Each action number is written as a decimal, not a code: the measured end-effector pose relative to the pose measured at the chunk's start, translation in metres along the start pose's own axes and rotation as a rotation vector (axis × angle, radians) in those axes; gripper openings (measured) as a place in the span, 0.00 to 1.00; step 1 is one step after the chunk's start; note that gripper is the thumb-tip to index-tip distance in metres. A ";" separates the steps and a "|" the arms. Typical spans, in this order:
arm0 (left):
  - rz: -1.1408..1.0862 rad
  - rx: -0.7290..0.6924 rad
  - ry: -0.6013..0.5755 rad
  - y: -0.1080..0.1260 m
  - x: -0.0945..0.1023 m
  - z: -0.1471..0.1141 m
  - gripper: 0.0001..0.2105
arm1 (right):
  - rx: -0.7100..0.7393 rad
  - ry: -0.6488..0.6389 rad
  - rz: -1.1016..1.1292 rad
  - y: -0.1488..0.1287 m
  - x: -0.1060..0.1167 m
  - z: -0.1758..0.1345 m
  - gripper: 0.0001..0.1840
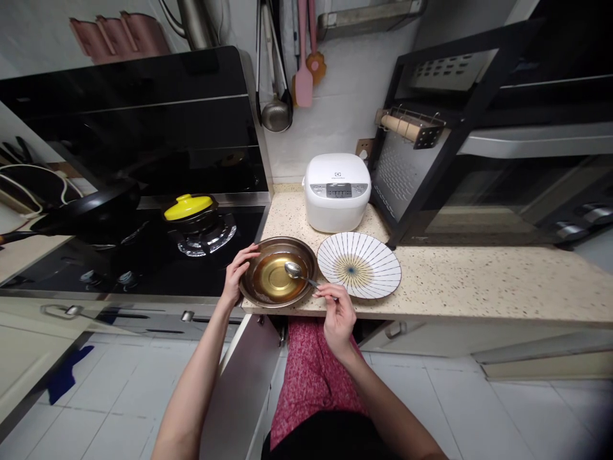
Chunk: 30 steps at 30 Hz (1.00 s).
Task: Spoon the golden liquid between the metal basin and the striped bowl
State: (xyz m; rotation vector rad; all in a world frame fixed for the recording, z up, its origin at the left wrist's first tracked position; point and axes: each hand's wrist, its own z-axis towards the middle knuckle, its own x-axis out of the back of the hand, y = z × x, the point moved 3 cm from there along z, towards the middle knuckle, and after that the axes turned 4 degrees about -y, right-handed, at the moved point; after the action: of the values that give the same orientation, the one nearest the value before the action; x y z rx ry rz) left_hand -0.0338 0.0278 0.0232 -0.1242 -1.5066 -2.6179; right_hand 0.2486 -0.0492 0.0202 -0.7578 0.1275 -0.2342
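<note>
At the front L corner of the speckled surface (454, 281), nr the stove (158, 275), sits a round metal bowl (293, 246), gold-ish inside w/ a darker rim. My L hand (236, 273) is on its L side: fingers half spread, lightly bent, tips over the rim; can't see the thumb properly, so can't tell if it's a full grip. My R hand (339, 314) is nearly closed, thumb & fingertips pinching the handle of a metal spoon (293, 270), which slants over the bowl's R rim w/ its head just R of the bowl's middle; can't tell if the head touches bottom.

Just R of the bowl, also along the front edge, is a white plate (373, 265) w/ dark lines fanning from a blue centre; can't tell if the two rims touch. A white rice cooker (338, 214) stands behind, nearer the back edge. On the stove: a dark pot (194, 227) w/ yellow lid (188, 207) toward the back edge, black wok (90, 214) further L. Hanging behind: metal ladle (276, 117) & pink spatula (303, 86).
</note>
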 end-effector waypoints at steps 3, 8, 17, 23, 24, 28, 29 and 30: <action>0.007 0.002 -0.002 0.000 0.000 0.000 0.15 | 0.006 0.017 -0.007 -0.003 0.006 0.004 0.12; 0.000 0.002 0.004 0.000 0.001 0.000 0.15 | -0.012 0.061 -0.012 -0.006 0.018 0.009 0.12; -0.015 0.001 0.000 -0.001 0.000 0.000 0.14 | 0.037 0.153 -0.071 -0.003 0.040 0.025 0.11; -0.016 0.001 0.001 -0.001 0.000 0.000 0.14 | 0.111 0.157 -0.178 0.002 0.049 0.029 0.11; -0.017 0.001 0.004 -0.001 0.000 0.000 0.14 | 0.129 0.150 -0.205 0.002 0.050 0.029 0.11; -0.019 -0.001 0.013 0.000 -0.001 0.000 0.15 | 0.224 0.104 -0.287 0.002 0.051 0.029 0.10; -0.018 -0.001 0.013 0.000 -0.001 0.000 0.15 | 0.249 0.088 -0.301 0.002 0.051 0.029 0.10; -0.018 -0.001 0.013 0.000 -0.001 0.000 0.15 | 0.273 0.070 -0.316 0.002 0.051 0.029 0.10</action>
State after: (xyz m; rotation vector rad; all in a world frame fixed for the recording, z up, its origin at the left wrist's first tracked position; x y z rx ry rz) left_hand -0.0333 0.0280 0.0231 -0.0941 -1.5095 -2.6275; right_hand 0.3037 -0.0418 0.0380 -0.4952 0.0400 -0.5678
